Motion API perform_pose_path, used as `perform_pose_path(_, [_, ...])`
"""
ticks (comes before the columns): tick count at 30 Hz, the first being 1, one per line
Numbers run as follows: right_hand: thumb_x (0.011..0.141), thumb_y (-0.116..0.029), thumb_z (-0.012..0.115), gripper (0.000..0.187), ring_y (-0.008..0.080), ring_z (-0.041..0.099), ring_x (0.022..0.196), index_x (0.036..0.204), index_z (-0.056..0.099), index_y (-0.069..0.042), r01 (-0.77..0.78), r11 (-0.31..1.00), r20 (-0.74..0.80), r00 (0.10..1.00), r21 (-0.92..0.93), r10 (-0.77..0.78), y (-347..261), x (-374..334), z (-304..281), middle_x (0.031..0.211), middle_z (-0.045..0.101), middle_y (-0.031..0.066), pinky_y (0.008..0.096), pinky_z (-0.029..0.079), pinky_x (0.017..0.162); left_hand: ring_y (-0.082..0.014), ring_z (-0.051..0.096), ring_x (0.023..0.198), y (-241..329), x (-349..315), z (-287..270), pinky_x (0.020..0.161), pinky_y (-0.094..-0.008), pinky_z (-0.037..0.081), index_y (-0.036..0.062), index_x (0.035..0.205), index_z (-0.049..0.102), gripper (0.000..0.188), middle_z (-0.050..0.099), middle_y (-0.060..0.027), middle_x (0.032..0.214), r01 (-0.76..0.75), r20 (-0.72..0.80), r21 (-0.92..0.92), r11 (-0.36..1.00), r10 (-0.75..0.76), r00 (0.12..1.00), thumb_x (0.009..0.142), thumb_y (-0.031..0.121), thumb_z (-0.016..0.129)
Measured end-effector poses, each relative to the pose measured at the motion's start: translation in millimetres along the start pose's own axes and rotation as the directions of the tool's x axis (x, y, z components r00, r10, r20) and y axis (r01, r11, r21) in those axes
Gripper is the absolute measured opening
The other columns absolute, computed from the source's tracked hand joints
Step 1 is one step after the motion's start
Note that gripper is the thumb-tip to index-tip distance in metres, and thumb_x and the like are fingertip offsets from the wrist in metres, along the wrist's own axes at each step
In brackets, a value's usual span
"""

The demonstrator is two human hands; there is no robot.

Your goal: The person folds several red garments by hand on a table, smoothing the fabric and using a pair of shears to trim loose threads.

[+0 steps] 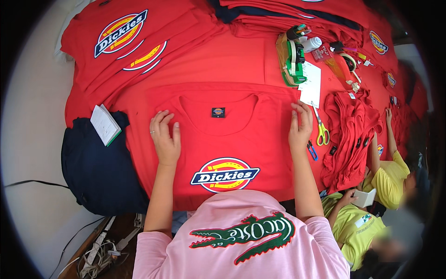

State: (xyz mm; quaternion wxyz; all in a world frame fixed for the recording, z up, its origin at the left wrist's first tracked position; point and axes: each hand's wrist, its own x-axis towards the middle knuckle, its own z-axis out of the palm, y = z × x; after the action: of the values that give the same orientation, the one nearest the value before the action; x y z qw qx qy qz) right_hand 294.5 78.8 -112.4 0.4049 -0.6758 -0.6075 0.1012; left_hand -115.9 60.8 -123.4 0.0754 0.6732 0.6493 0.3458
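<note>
A red T-shirt point(274, 139) lies spread flat in front of me, its round neckline facing away and an oval printed badge point(225, 175) on its chest near my body. Inside the neckline sits a small dark label point(218, 112). My left hand point(165, 139) rests on the shirt's left shoulder, fingers apart and slightly bent. Across from it, my right hand point(301, 128) touches the right shoulder near the upper corner, its fingers also apart. Neither hand grips anything. Just right of my right hand are yellow-handled scissors point(322, 132) and a blue cutter point(312, 150).
Red shirts point(153, 28) are stacked at the far left, beside dark navy cloth point(93, 158) bearing a notepad point(106, 124). A green tape dispenser point(292, 63) stands far right. Folded red garments point(348, 135) lie at right, near two people in yellow-green shirts point(390, 181). Cables point(97, 258) hang lower left.
</note>
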Motion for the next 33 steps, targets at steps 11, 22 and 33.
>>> perform_pose_path(11, [0.099, -0.025, 0.075, 0.03, 0.0214, 0.061, 0.075, 0.094, 0.071, 0.004, -0.52, 0.853, 0.248, 0.832, 0.037, 0.496, 5.8, 20.0, 24.2, 0.083, 0.065, 0.0117, 0.0357, 0.047, 0.068, -0.0172, 0.068, 0.118, 120.3, 20.7, 90.7, 0.103, -0.0306, 0.052, -0.0003, 0.127, 0.07, 0.028, 0.074, -0.0118, 0.126, 0.556, 0.519, -0.72, 0.415, -0.211, 0.829, 0.105, 0.017, 0.067])
perform_pose_path(22, [0.095, 0.003, 0.074, 0.047, 0.0058, 0.062, 0.092, 0.141, 0.064, 0.004, -0.718, 0.373, 0.559, 0.693, 0.587, 0.455, -23.6, -8.4, 3.1, 0.099, 0.068, -0.0021, 0.0222, 0.052, 0.09, -0.0067, 0.063, 0.095, 161.3, 42.7, 134.9, 0.089, -0.0245, 0.05, 0.0033, 0.106, 0.075, 0.014, 0.073, 0.0016, 0.1, 0.807, 0.806, -0.587, -0.068, -0.142, 0.574, 0.102, 0.017, 0.072])
perform_pose_path(33, [0.099, -0.004, 0.073, 0.043, 0.0039, 0.055, 0.086, 0.141, 0.064, 0.0, -0.69, 0.494, 0.484, 0.724, 0.529, 0.492, -20.9, -9.3, -1.7, 0.088, 0.057, -0.0047, 0.0222, 0.049, 0.081, -0.0051, 0.063, 0.095, 151.0, 40.3, 137.3, 0.089, -0.0239, 0.05, 0.0036, 0.111, 0.076, 0.018, 0.073, 0.0026, 0.102, 0.809, 0.807, -0.584, -0.066, -0.151, 0.571, 0.103, 0.019, 0.072])
